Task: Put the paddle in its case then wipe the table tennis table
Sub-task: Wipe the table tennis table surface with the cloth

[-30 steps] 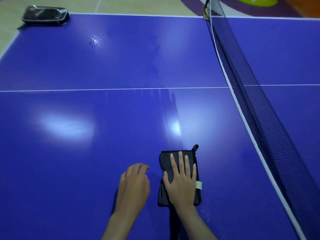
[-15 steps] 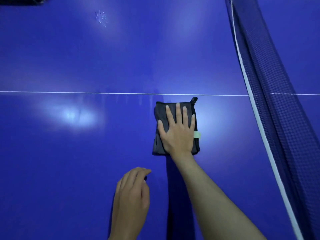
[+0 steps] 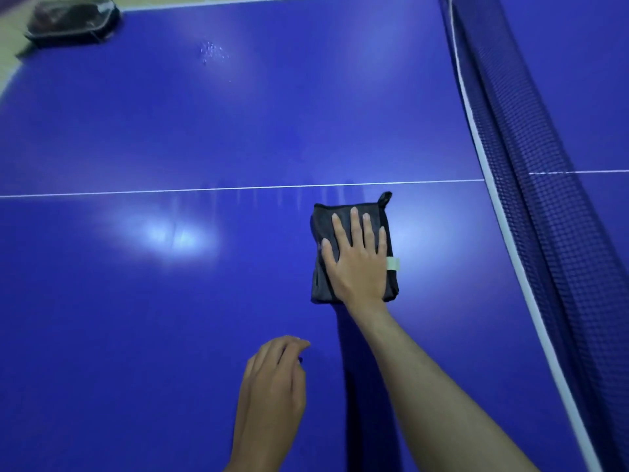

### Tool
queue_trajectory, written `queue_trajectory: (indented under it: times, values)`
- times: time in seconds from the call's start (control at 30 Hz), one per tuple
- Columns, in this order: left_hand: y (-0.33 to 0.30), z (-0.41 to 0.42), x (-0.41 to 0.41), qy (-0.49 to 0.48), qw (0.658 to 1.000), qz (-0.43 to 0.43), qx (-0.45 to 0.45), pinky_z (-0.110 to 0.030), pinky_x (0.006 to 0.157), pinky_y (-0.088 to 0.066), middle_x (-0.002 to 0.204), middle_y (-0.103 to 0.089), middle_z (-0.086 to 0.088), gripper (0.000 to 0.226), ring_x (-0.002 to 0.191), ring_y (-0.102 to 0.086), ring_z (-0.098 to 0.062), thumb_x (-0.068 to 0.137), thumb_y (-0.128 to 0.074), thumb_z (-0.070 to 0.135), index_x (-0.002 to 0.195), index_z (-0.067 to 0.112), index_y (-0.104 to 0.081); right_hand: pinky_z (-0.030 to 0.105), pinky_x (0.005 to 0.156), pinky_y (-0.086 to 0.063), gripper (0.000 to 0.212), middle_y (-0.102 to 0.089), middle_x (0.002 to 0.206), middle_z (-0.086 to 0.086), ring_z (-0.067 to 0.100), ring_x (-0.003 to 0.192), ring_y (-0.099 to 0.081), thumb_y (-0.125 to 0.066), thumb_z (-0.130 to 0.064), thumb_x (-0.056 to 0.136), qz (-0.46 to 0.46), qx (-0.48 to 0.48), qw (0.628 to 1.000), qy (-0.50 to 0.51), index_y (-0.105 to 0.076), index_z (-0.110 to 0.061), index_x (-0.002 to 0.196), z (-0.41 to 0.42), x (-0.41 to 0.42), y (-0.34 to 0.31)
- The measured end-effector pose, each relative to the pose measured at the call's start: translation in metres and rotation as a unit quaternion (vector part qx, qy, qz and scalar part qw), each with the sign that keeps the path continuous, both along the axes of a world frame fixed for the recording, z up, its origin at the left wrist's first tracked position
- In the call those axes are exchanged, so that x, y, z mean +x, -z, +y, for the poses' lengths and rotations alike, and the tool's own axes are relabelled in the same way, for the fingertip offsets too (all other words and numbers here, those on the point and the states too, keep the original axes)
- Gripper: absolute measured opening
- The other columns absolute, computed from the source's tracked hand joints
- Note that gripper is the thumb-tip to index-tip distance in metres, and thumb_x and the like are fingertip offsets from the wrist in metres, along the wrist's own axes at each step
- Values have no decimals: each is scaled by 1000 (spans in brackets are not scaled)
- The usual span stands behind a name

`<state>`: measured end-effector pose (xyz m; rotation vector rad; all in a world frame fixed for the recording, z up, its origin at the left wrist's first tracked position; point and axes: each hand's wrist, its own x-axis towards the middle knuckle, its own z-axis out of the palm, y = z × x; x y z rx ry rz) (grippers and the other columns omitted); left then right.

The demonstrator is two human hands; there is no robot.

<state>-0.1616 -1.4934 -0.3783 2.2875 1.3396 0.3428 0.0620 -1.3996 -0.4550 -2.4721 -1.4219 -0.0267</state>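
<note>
A folded dark grey cloth [image 3: 318, 287] lies flat on the blue table tennis table [image 3: 170, 301], just below the white centre line. My right hand [image 3: 357, 260] presses on it with straight, spread fingers, arm stretched forward. My left hand [image 3: 272, 393] rests on the table nearer to me, fingers loosely curled and holding nothing. The dark paddle case [image 3: 73, 22] sits zipped at the far left corner. The paddle itself is not visible.
The dark blue net [image 3: 544, 216] with its white top band runs along the right side. A small patch of water droplets [image 3: 212, 51] sits on the far part of the table. Faint wet streaks mark the surface near the centre line.
My right hand pushed the cloth away from me, from near the front edge up to the centre line, where it now stays. My left hand stayed in place.
</note>
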Motion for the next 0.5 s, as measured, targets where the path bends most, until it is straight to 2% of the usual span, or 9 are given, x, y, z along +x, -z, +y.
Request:
queue_trajectory:
  times: [0.1, 0.23, 0.4, 0.5]
  values:
    - [-7, -19, -10, 10, 1000, -2, -5, -25, 87, -45, 115, -59, 21, 36, 109, -54, -3, 90, -64, 3, 115, 28, -64, 52, 128, -16, 57, -26, 172, 5, 26, 159, -20, -23, -51, 110, -5, -13, 1000, 8, -32, -30, 163, -52, -21, 0]
    - [-20, -43, -30, 38, 999, 14, 4, -32, 85, -51, 113, -62, 15, 35, 104, -59, -10, 89, -66, 3, 116, 26, -65, 54, 128, -20, 57, -24, 172, 7, 27, 159, -21, -31, -46, 109, -5, -27, 999, 37, -31, -30, 164, -125, -54, -1]
    - [-40, -72, -55, 56, 998, 25, 20, -35, 86, -50, 109, -63, 12, 28, 101, -60, -16, 93, -63, 7, 115, 24, -66, 56, 126, -23, 65, -16, 174, 5, 27, 160, -17, -34, -53, 106, 0, -54, 997, 55, -24, -29, 166, -223, -98, -10]
    - [-43, -78, -56, 52, 998, 27, 15, -37, 85, -49, 108, -64, 10, 25, 99, -62, -19, 93, -64, 8, 114, 22, -66, 54, 127, -21, 70, -16, 174, 2, 24, 161, -14, -37, -63, 104, 6, -53, 996, 67, -24, -33, 165, -257, -114, -16]
